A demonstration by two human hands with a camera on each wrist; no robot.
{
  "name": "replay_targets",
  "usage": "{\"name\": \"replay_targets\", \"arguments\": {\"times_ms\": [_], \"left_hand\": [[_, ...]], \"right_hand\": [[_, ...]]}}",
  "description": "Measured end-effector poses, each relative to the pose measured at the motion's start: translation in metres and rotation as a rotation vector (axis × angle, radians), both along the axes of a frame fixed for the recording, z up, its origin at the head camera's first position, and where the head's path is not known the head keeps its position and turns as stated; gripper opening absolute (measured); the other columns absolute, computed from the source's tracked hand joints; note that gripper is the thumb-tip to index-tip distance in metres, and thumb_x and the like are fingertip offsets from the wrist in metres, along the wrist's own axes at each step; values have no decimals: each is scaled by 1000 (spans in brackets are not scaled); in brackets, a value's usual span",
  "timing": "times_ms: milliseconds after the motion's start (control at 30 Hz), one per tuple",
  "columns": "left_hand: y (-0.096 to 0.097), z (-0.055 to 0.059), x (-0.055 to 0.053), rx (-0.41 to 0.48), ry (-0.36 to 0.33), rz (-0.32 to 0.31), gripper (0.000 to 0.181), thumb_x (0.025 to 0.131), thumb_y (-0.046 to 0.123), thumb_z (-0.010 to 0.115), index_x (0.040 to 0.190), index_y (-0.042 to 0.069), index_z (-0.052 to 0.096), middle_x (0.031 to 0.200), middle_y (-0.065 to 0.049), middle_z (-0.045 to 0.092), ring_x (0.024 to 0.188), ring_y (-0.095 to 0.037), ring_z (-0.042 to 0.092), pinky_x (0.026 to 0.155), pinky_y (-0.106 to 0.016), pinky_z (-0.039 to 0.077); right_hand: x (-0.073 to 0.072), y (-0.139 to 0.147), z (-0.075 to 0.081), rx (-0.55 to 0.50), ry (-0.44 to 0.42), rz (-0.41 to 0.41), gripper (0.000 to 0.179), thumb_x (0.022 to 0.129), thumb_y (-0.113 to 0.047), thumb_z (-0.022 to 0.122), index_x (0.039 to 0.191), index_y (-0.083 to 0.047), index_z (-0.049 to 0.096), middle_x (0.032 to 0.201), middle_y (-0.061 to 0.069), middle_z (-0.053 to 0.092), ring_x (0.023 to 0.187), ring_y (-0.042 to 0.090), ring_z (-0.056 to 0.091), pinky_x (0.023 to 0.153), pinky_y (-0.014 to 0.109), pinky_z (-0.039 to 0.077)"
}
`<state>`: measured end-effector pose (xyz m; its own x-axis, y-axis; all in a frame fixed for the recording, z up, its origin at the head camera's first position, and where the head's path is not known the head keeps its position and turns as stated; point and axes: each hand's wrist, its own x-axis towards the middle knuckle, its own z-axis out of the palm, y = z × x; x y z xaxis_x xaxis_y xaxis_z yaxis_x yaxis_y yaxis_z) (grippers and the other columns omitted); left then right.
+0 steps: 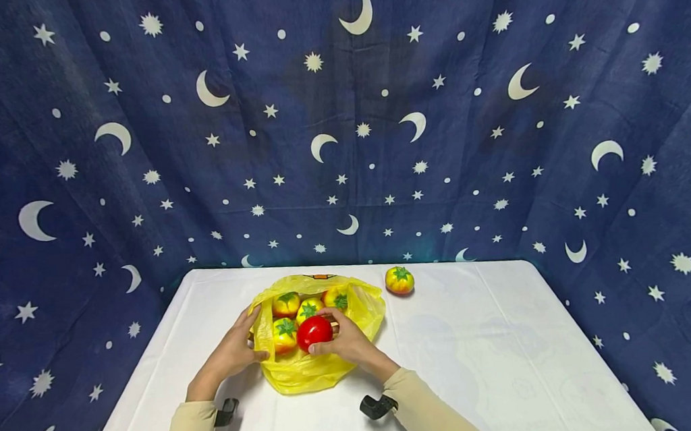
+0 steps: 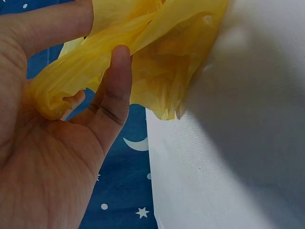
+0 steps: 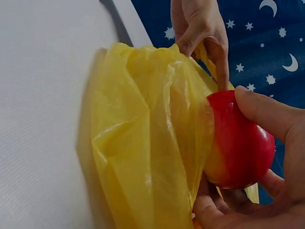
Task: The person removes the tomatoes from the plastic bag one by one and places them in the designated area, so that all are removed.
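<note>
**Two-Handed Hold: One Side Steadies, the Other Grips**

We locate the yellow bag (image 1: 306, 375) on the left part of the white table (image 1: 491, 366), its mouth turned upward and toward the near side. This attitude, we judge, leaves the inside within sight and reach.

Left hand (image 1: 231, 349): we see the thumb and fingers pinching the bag's left edge, with the film bunched between them. We take this as a steadying grip; thin film probably sags inward without support, and a hold at the rim keeps the palm out of the passage.

Right hand (image 1: 349, 340): the thumb and fingers curl round a red fruit (image 1: 314, 333) at the near right part of the mouth. The thumb sits on the near side, which suits a smooth, round surface that could roll out of a weaker pinch. The smooth red side faces up. We cannot tell whether this fruit rests on those below it.

Inside the bag we count four yellow-and-red fruits (image 1: 310, 310), green leaves uppermost. They sit close together, and their weight likely helps to anchor the bag.

A lone fruit (image 1: 399, 281) stands on the table just beyond the bag's far right side, leaf up and apart from both hands.
</note>
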<state>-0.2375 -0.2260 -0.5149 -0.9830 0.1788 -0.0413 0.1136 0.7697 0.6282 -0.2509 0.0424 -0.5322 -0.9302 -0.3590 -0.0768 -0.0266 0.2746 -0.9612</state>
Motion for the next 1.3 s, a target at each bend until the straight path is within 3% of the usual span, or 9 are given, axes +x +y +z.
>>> {"name": "replay_targets", "arguments": {"times_ms": [400,567,733,1300], "left_hand": [[-1,0,-1,3,8,-7,106,71,12,86,156,6,23,161,-20,19,108,-31,59,96,-50,50],[-1,-1,-1,0,7,-1,105,71,11,86,156,7,23,162,-19,19,108,-30,59,95,-49,51],[-1,-1,0,-1,5,2,106,71,11,86,156,7,23,162,-19,19,107,-29,59,93,-48,52],[-1,-1,0,0,20,-6,105,71,11,86,156,6,24,161,-19,20,106,-29,59,92,-47,52]], "right_hand": [[5,1,20,29,11,-17,70,80,-18,82,142,-22,50,138,11,52,116,28,53,94,45,54],[3,4,21,10,22,-28,70,78,-23,84,139,-26,52,139,8,53,117,28,54,93,44,54],[4,6,25,0,29,-33,70,76,-26,85,139,-23,53,136,7,54,116,27,53,93,42,55],[6,18,30,-50,57,-17,65,78,-20,83,136,-22,53,137,8,54,119,28,54,97,43,53]]}}
